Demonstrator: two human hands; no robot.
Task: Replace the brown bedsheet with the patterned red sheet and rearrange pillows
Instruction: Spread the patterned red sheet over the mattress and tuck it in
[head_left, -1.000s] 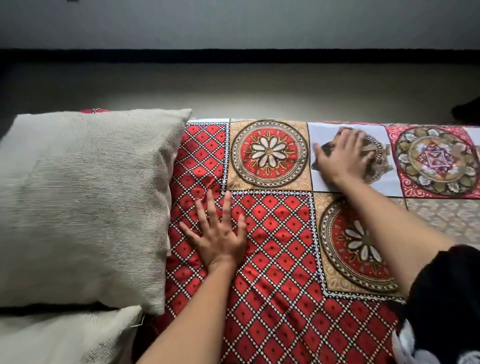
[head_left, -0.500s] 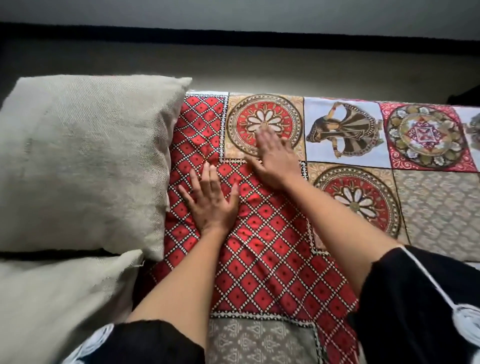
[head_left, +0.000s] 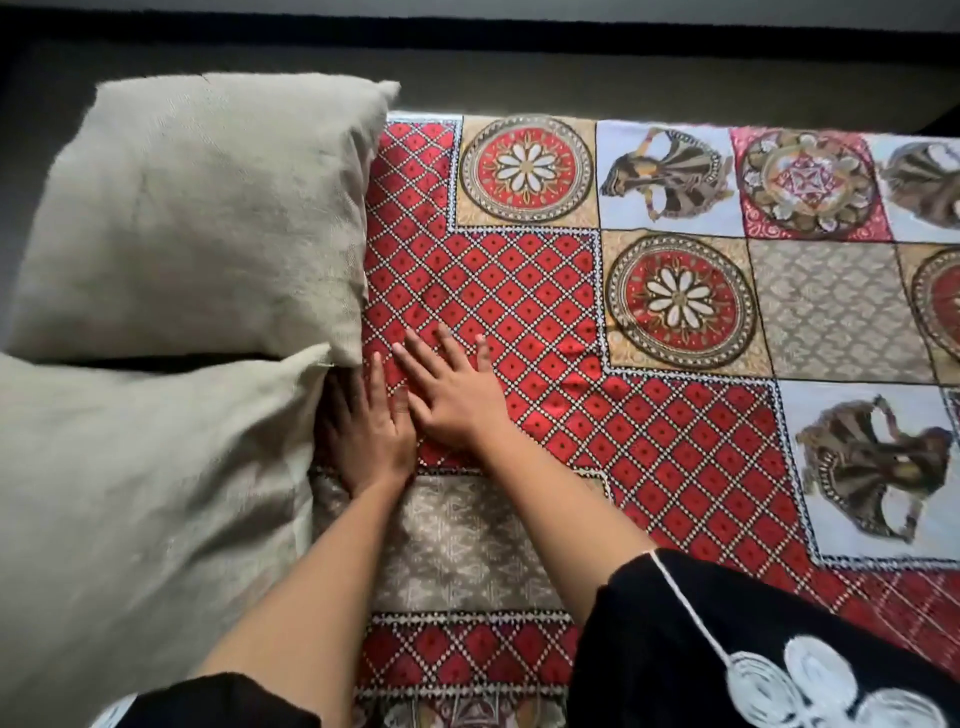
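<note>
Both flat hands (head_left: 415, 415) press diamond-patterned red sheet (head_left: 519, 291) beside 2 coarse-woven pillows (head_left: 208, 218).

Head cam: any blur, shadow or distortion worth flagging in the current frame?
Head view: soft motion blur on both pillows and the left hand; the sheet is evenly lit, no glare; deep shadow between the pillows and along the top edge; wide-angle bending at the frame edges.

floor (head_left: 519, 78): dull olive-grey strip, beyond the bed's far edge, far ahead of both hands
dark band (head_left: 467, 34): black stripe above the floor
wall (head_left: 519, 5): pale grey sliver at top
</note>
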